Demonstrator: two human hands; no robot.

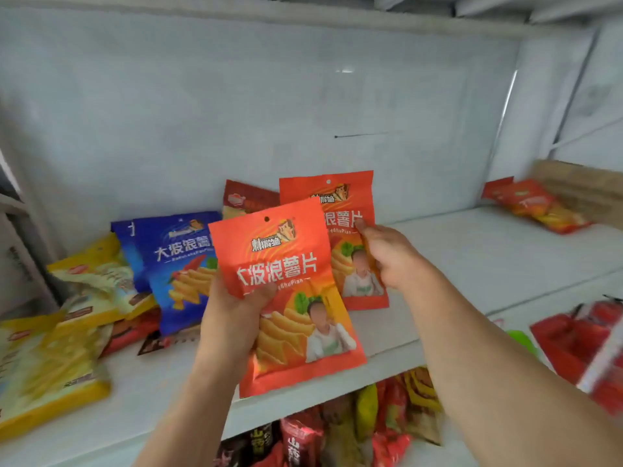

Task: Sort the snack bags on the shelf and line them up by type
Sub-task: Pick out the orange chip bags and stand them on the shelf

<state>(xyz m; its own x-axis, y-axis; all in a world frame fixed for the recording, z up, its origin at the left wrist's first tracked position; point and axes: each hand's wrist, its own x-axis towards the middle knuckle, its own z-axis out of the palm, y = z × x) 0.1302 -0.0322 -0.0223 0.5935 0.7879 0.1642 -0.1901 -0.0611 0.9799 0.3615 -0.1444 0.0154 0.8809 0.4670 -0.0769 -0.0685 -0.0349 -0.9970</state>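
Orange foil is filling the middle of the view: the left hand (232,308) is holding a glossy orange crisp bag with white lettering (286,291) upright in front of the white shelf (472,251), its grip closed on the bag's left edge, thumb lying across the front. Just behind and to the right, a second orange crisp bag of the same print (340,210) is standing upright, and the right hand (387,256) is pinching its right edge, fingers curled round the side of the pack. The front bag is overlapping the lower left part of the rear one.

To the left, a blue crisp bag with white lettering (178,264) is leaning upright, with another blue bag (124,244) partly hidden behind it. A dark red snack bag (247,197) is showing between the blue and orange ones, against the shelf's white back wall (269,96). Further left, several yellow and white snack bags (60,352) are lying in a loose heap on the shelf, some overlapping, with a red pack (135,332) underneath them.

Well apart, at the far right of the shelf, an orange and red bag (536,205) is lying flat beside a brown cardboard box (583,190). Below the shelf's front edge, mixed red, yellow and dark packets (354,429) are crowding the lower level, too blurred to read.
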